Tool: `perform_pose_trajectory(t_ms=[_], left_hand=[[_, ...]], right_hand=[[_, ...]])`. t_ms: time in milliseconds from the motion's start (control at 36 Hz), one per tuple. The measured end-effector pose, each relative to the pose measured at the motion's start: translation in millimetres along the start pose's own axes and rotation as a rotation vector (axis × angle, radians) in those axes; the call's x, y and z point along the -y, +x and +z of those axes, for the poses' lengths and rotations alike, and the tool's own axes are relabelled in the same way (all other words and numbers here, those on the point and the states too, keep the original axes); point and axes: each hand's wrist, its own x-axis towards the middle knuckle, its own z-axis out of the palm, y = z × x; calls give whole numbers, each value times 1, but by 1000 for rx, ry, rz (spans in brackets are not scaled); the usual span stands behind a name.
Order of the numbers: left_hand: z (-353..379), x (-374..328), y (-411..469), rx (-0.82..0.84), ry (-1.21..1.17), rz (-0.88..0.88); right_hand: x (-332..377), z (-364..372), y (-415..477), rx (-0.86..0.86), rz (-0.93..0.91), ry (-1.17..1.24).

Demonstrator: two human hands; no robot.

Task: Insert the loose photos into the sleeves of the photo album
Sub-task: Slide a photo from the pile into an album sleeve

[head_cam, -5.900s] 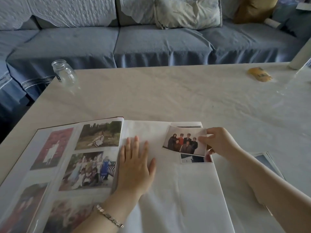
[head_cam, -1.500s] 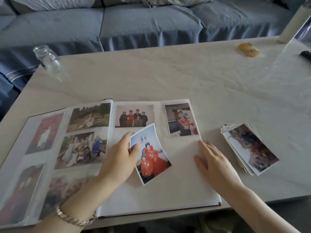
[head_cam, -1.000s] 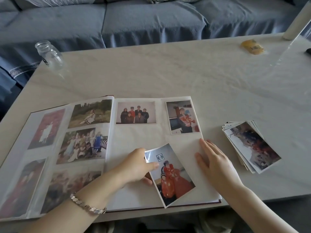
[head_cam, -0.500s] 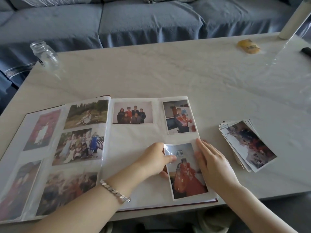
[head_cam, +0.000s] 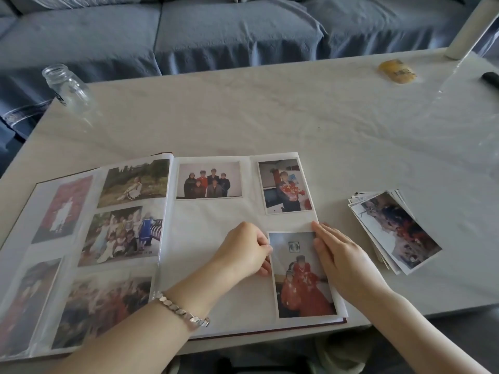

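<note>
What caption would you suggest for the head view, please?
Left hand pinching and right hand pressing a portrait photo into the open album, a stack of loose photos beside it.

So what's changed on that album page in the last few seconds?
The photo of people in red went with the left hand from mid-page down to the lower right corner and now lies straight; the left hand pinches its edge, the right hand presses alongside. The loose stack and jar stayed put.

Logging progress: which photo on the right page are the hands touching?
The red-clothes photo, lowest of the three; the group photo and bouquet photo above it lie untouched.
</note>
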Motion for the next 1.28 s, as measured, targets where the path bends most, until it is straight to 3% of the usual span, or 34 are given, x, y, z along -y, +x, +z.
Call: perform_pose_trajectory(t_ms=[139,278,611,778,1083,1194,1278], left_hand=[[8,0,2,-68,-38,-8],[9,1,0,-47,-251,-96],[0,-2,-4,54,-184,-67],[-1,-1,-11,-171,-172,-14],[16,10,-15,-290,-103,52],[12,11,-13,-257,-124,49],[7,12,-9,-213,-79,64]], right_hand=[[1,-1,-1,23,9,8],[0,-1,0,26,15,24],[-1,-3,0,26,-4,36],[-2,-4,0,51,-10,14],[-1,-4,-1,38,-38,1],[-12,-13,-1,-113,-74,-63],[-25,-27,2,-219,69,-173]])
